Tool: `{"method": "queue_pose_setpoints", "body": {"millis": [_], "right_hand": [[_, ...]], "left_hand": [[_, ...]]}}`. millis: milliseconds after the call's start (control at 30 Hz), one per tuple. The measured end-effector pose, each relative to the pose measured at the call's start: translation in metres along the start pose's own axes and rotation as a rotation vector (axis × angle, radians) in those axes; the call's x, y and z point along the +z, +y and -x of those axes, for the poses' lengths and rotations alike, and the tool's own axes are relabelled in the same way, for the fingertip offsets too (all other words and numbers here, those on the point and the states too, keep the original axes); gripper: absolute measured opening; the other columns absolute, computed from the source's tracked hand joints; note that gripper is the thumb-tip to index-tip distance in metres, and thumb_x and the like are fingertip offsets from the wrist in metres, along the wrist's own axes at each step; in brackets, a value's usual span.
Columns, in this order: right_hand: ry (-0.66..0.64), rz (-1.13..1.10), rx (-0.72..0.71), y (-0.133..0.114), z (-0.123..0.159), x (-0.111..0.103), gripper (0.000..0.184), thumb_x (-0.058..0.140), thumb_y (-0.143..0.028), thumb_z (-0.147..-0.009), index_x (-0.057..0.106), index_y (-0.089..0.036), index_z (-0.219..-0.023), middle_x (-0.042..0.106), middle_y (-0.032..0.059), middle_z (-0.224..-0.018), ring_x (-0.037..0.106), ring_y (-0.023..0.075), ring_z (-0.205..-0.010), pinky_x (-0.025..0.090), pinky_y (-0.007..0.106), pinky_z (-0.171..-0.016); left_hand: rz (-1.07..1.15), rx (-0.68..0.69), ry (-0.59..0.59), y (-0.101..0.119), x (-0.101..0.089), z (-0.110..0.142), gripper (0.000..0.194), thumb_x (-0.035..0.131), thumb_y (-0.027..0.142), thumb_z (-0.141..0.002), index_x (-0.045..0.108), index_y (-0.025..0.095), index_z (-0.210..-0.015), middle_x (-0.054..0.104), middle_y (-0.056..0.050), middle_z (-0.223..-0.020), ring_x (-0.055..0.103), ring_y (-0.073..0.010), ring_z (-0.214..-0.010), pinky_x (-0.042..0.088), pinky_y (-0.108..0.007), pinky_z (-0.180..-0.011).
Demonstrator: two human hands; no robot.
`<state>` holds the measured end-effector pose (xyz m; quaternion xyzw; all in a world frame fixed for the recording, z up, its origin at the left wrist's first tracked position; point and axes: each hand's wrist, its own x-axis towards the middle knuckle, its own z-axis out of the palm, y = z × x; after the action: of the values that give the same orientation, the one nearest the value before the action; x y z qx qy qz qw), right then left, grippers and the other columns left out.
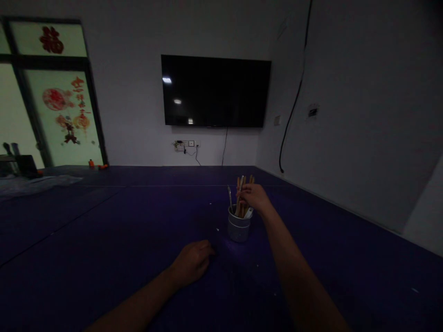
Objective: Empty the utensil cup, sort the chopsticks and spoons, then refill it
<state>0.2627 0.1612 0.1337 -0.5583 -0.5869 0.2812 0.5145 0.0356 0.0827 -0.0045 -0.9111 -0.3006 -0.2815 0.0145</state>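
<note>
A grey cylindrical holder stands upright on the dark blue tabletop. Several wooden chopsticks rise out of it, along with a thin metal utensil handle on its left side and a short white handle at the right rim. My right hand reaches in from the right above the holder, its fingers pinched around chopsticks whose lower ends are still inside. How many it grips is hidden. My left hand rests on the tabletop, front left of the holder, fingers curled in and nothing visible in them.
The wide dark blue table has a few small white specks on it. At the far left lie a crumpled clear sheet and small orange items. A black cable hangs along the right wall; a television hangs behind.
</note>
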Motion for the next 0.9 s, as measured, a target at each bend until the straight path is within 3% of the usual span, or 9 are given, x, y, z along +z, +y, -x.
{"method": "queue_pose_setpoints", "body": {"millis": [300,500,667,900], "right_hand": [[-0.057,0.150,0.045,0.012,-0.002,0.004,0.015,0.059,-0.001,-0.062,0.065,-0.013,-0.068,0.064,-0.0015,-0.055,0.062,0.0120,-0.049,0.051,0.019,-0.048],[-0.036,0.299,0.003,0.013,-0.002,0.005,0.024,0.062,0.001,-0.055,0.068,-0.015,-0.072,0.062,-0.0047,-0.051,0.059,0.0102,-0.044,0.044,0.015,-0.044],[0.007,0.332,-0.049,0.014,-0.001,0.009,0.022,0.065,-0.003,-0.056,0.070,-0.015,-0.074,0.065,-0.0020,-0.056,0.060,0.0122,-0.047,0.045,0.017,-0.044],[0.106,0.267,-0.138,0.014,-0.008,0.008,0.037,0.059,-0.006,-0.066,0.069,-0.015,-0.100,0.072,0.0048,-0.077,0.067,0.0165,-0.061,0.052,0.022,-0.053]], "left_hand": [[0.002,0.017,-0.004,0.000,-0.001,-0.001,0.030,0.041,0.003,-0.074,0.055,0.018,-0.096,0.061,-0.004,-0.087,0.058,-0.0142,-0.079,0.044,-0.025,-0.069],[0.009,0.017,-0.007,-0.001,0.001,-0.001,0.030,0.039,0.004,-0.076,0.055,0.019,-0.097,0.061,-0.004,-0.086,0.058,-0.0142,-0.079,0.045,-0.025,-0.070],[-0.007,0.014,-0.010,0.000,0.000,-0.001,0.031,0.040,0.004,-0.075,0.055,0.019,-0.097,0.061,-0.004,-0.087,0.058,-0.0146,-0.080,0.045,-0.025,-0.070],[0.001,-0.001,-0.022,-0.001,0.001,-0.002,0.027,0.041,0.005,-0.077,0.055,0.020,-0.095,0.062,-0.004,-0.088,0.058,-0.0145,-0.080,0.045,-0.024,-0.070]]}}
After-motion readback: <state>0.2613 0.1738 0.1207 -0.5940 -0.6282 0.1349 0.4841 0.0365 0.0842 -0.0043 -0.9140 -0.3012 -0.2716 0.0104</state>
